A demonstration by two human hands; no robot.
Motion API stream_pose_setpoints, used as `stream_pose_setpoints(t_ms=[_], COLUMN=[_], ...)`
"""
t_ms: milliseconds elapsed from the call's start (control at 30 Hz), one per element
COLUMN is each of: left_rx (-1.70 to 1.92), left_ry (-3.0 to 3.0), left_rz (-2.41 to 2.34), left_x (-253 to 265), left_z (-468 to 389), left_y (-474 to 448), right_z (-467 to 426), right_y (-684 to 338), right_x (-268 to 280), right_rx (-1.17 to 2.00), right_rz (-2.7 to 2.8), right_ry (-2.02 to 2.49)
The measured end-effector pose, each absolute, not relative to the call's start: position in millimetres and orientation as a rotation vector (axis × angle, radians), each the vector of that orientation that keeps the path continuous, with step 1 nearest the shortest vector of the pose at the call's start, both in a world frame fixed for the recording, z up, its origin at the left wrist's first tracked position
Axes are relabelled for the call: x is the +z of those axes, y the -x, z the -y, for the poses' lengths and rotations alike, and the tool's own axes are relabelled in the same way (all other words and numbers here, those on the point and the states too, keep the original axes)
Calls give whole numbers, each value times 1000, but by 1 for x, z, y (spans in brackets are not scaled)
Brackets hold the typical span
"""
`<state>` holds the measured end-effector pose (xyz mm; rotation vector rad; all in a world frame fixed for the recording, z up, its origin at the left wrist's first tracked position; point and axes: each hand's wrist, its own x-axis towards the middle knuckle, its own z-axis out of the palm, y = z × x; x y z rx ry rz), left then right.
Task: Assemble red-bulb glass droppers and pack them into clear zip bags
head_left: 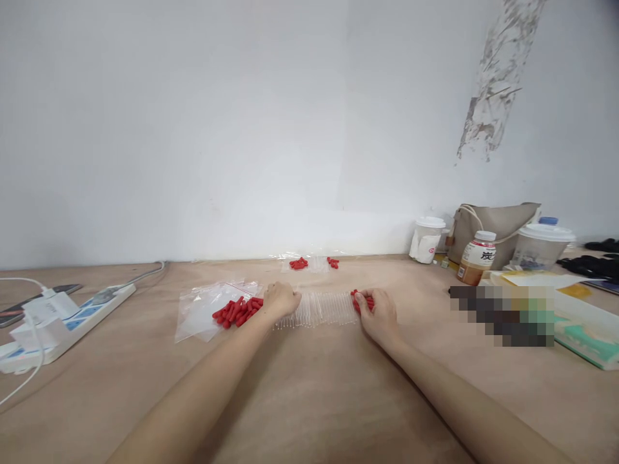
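Forearms reach inward; the right hand closes around red pieces, the left hand curls at clear strips, hold unclear; brown tabletop, white wall.

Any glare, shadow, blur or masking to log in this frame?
Head view: diffuse light on the wall; head view: white glints on the bag at left; head view: soft shadow beside the left forearm; head view: clear strips hard to separate; head view: mosaic patch masks something at right.

"炭" on bottle, red logo on cup
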<state>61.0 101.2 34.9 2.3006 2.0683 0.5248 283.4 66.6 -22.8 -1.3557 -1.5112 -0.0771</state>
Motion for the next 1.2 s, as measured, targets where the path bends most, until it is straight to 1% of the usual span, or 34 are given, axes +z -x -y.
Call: stream_pose_setpoints(t_ms=[100, 267, 367, 500, 600, 1200], left_rx=[619, 729, 834, 1047, 1048, 953], left_ry=[-2563, -2889, -2975, -2973, -2937, -2991], left_rz=[-1919, -1587, -1430, -1297, -1287, -1143], left_x=[28, 4, -9, -18, -19, -15], left_z=[-73, -32, -25, -27, -28, -26], left_y=[-50, -22, -12, -10, -11, -22], right_z=[-63, -48, -36, -28, -27, -25], right_y=[-278, -255, -240, -231, -232, -233], right_x=[-24, -21, -21, -24, -25, -21], right_rx=[54, 248, 267, 199, 161, 250], right_rz=[1529, 1771, 1881, 2035, 2044, 2131], right_ry=[1265, 1055, 936, 853, 860, 793])
